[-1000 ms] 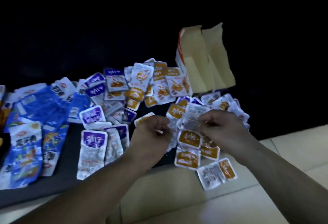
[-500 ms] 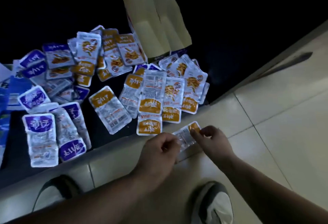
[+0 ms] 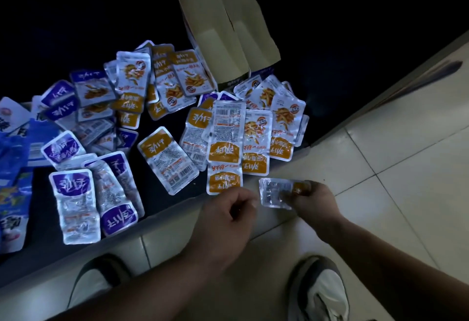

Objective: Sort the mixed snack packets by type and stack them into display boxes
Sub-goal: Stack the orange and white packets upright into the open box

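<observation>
The right hand (image 3: 313, 202) pinches an orange-labelled packet (image 3: 275, 193), its fingers hiding the label, while the left hand (image 3: 228, 210) curls just beside it, whether gripping anything I cannot tell.

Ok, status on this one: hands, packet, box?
Right hand pinching orange packet, off the pile. Left hand curled, apparently empty. Display box open behind pile.

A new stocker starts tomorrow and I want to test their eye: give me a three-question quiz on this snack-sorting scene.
1. True or false: the right hand holds a purple-label packet.
2. Which open container is in view? A) basket B) cardboard display box C) tray
3. Fill in: the purple-label packets lie to the ___ of the orange-label packets.
Key: 1 false, the held packet has an orange label; 2 B; 3 left.
</observation>
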A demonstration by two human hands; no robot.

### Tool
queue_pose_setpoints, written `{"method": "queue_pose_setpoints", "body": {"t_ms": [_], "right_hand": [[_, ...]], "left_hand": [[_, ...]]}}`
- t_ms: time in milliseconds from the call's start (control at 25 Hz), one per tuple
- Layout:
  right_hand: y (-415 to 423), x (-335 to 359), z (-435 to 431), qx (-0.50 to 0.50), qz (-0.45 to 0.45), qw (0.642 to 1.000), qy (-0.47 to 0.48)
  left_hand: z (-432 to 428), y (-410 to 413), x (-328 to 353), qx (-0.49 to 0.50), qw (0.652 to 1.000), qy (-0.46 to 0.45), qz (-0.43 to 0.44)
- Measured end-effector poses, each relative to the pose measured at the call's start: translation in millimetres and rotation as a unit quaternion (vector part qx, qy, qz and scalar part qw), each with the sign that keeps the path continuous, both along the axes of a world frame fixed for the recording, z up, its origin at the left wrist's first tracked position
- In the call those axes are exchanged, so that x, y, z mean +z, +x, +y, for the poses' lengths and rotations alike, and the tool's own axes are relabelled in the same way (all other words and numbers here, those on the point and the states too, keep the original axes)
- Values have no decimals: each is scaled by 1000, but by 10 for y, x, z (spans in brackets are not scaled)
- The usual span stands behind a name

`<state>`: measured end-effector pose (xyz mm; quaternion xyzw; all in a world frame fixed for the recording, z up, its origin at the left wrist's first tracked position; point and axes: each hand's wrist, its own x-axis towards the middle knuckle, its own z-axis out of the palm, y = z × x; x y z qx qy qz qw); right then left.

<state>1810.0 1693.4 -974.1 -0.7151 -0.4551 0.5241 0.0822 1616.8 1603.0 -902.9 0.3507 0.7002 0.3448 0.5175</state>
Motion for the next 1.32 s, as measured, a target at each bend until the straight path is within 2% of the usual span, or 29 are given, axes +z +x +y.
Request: {"method": "queue_pose_setpoints", "body": {"t_ms": [160, 280, 360, 440, 480, 520, 560, 600, 640, 720, 760, 880, 920, 1000, 1080, 1160, 1240, 1320], "right_hand": [[146, 707, 20, 12, 157, 984, -87], [-70, 1142, 79, 127, 235, 957, -113], [-356, 1245, 184, 178, 213, 960, -42], [-591, 1175, 307, 58, 149, 985, 70], [-664, 1111, 358, -7, 103, 985, 142], [-727, 1064, 396, -13, 40, 973, 227], [-763, 977, 427, 38, -34, 953, 298], [-786, 880, 440, 108, -89, 935, 326], [-848, 822, 452, 166, -124, 931, 300], [-999, 744, 467, 221, -167, 941, 195], [-1062, 721, 461, 242, -189, 936, 172], [-1116, 636, 389, 245, -220, 916, 229], [-1089, 624, 387, 223, -221, 913, 261], [-1041, 599, 398, 188, -235, 903, 307], [-1063, 595, 438, 167, -230, 916, 281], [-1104, 601, 475, 157, -192, 936, 250], [-1124, 630, 480, 128, -145, 951, 241], [-1132, 680, 491, 105, -104, 958, 246]], "left_hand": [[82, -90, 65, 17, 997, 52, 50], [115, -135, 166, -64, 993, 77, 62], [174, -226, 245, -66, 995, 70, 23], [248, -423, 325, 36, 997, 61, 16], [283, -549, 348, 91, 994, 54, 36], [307, -678, 351, 128, 988, 44, 67], [323, -791, 331, 135, 985, 28, 102], [327, -880, 297, 114, 984, 16, 135], [324, -941, 269, 67, 981, 13, 181], [318, -943, 222, -26, 954, 41, 295], [323, -905, 191, -61, 941, 34, 330], [344, -816, 88, -75, 955, -66, 279], [368, -796, 31, -78, 958, -70, 267], [412, -769, -73, -87, 956, -57, 274], [426, -733, -117, -113, 954, -33, 277], [419, -747, -106, -125, 952, 32, 278], [412, -844, -136, -75, 953, 78, 282], [442, -949, -204, -56, 934, 61, 347]]}}
